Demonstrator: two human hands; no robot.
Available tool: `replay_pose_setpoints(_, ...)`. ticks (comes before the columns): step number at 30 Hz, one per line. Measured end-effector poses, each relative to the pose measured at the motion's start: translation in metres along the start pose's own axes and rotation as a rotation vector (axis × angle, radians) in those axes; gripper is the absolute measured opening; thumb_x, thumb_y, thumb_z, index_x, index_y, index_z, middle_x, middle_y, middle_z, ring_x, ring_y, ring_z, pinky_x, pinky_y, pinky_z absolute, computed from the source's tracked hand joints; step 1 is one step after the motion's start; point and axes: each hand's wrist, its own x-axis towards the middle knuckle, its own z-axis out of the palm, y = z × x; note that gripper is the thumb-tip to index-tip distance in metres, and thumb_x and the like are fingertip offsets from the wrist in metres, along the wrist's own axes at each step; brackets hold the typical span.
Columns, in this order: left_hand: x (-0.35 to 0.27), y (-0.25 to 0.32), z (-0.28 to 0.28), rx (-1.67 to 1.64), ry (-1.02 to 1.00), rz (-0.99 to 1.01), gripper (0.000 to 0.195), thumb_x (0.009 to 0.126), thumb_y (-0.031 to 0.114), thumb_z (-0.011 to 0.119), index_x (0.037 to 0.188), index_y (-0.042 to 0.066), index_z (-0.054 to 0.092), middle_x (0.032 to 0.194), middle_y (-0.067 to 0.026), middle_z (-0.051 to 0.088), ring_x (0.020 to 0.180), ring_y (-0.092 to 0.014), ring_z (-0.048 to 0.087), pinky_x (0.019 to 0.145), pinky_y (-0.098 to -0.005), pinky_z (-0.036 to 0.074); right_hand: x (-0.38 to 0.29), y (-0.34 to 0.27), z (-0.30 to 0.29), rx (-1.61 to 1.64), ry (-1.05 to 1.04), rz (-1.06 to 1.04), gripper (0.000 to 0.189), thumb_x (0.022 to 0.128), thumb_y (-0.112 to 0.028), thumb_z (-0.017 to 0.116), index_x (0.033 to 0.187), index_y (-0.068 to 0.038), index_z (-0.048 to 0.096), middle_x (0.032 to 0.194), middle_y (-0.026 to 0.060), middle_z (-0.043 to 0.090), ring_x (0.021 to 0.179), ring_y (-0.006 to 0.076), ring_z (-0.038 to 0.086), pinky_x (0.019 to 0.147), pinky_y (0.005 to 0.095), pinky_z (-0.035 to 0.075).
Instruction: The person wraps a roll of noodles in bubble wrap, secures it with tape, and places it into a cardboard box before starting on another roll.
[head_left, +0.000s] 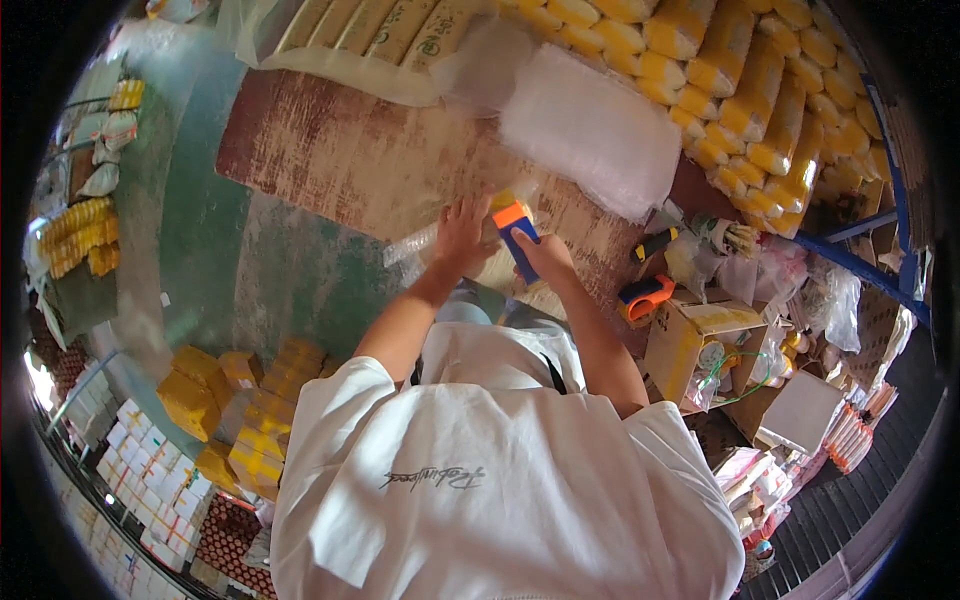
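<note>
My right hand (553, 261) grips a blue tape dispenser (523, 253) with an orange end, tilted over the worn wooden table. Just left of it, my left hand (463, 234) lies palm down with its fingers stretched forward. Shiny clear plastic (409, 246) shows on the table beside and partly under that hand; what it wraps is hidden. A blurred yellow patch lies beyond the dispenser's orange end. At the table's right side rest a second tape dispenser (649, 296), orange and dark blue, and a yellow-and-black utility knife (655, 244).
A stack of clear plastic bags (589, 127) lies on the table (337, 157). Behind are plastic-covered long packs (390, 34) and piled yellow-and-white packs (727, 90). An open cardboard box (671, 349) stands right. Yellow-taped parcels (196, 390) sit on the floor, left.
</note>
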Motion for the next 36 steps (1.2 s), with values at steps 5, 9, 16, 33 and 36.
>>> replay_pose_setpoints(5,0.003,0.010,-0.003,-0.002,0.063,-0.053,0.090,0.069,0.037,0.086,0.148,0.023,0.044,0.126,-0.0118,0.060,0.117,-0.035,0.058,0.101,-0.0495,0.045,0.009,0.010,-0.004,-0.062,-0.021,-0.019,0.059,0.093,-0.053,0.066,0.084,0.005,0.070,0.068,0.0125,0.070,0.057,0.0196,0.071,0.054,0.0300,0.056)
replay_pose_setpoints(9,0.029,-0.021,0.003,-0.087,-0.119,-0.122,0.089,0.069,0.033,0.086,0.148,0.025,0.045,0.132,-0.0120,0.059,0.123,-0.036,0.055,0.101,-0.0507,0.045,-0.005,0.001,-0.009,-0.136,0.004,-0.037,0.060,0.092,-0.055,0.066,0.084,0.005,0.070,0.068,0.0114,0.071,0.058,0.0188,0.071,0.053,0.0303,0.056)
replay_pose_setpoints(16,0.030,-0.002,0.005,-0.052,-0.099,-0.154,0.104,0.061,0.042,0.092,0.149,0.019,0.043,0.129,-0.0170,0.062,0.120,-0.037,0.060,0.101,-0.0459,0.048,0.015,0.011,-0.011,-0.117,-0.043,-0.021,0.060,0.092,-0.055,0.066,0.082,0.004,0.069,0.070,0.0111,0.071,0.059,0.0189,0.072,0.054,0.0313,0.056)
replay_pose_setpoints(33,0.048,-0.018,0.008,-0.184,-0.221,-0.192,0.091,0.060,0.034,0.091,0.136,0.007,0.049,0.134,-0.0206,0.054,0.117,-0.043,0.057,0.104,-0.0473,0.045,0.008,0.021,-0.019,-0.170,-0.030,-0.093,0.064,0.089,-0.060,0.065,0.083,0.004,0.072,0.068,0.0108,0.070,0.061,0.0200,0.072,0.058,0.0319,0.056)
replay_pose_setpoints(36,0.046,-0.028,0.019,-0.272,-0.254,-0.163,0.089,0.062,0.031,0.089,0.138,0.009,0.049,0.133,-0.0210,0.053,0.116,-0.042,0.058,0.101,-0.0470,0.046,0.003,0.009,-0.022,-0.172,-0.018,-0.087,0.068,0.087,-0.063,0.065,0.080,0.004,0.073,0.067,0.0109,0.070,0.061,0.0209,0.072,0.060,0.0331,0.056)
